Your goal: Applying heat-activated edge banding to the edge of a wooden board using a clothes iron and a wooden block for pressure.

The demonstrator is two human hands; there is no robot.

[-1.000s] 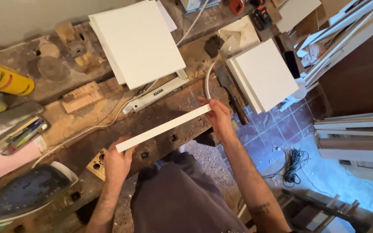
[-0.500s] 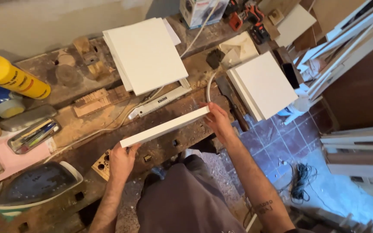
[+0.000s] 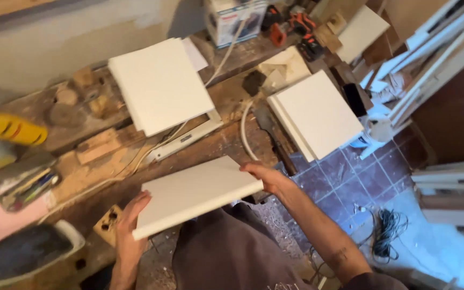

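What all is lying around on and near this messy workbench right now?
white panel: one, white, held flat over the bench edge
panel stack: one, white, bench back left
second panel stack: one, white, bench right end
yellow tube: one, yellow, far left
wood offcut: one, brown, left of centre
power tools: a few, orange and black, top
cable coil: one, dark, on the tiled floor
left hand: grips the panel's left end
right hand: grips its right end

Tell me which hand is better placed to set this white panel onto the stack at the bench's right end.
Right, probably. The right hand grips the white panel on the edge nearest the right-end stack; the left hand holds the far end, away from it.
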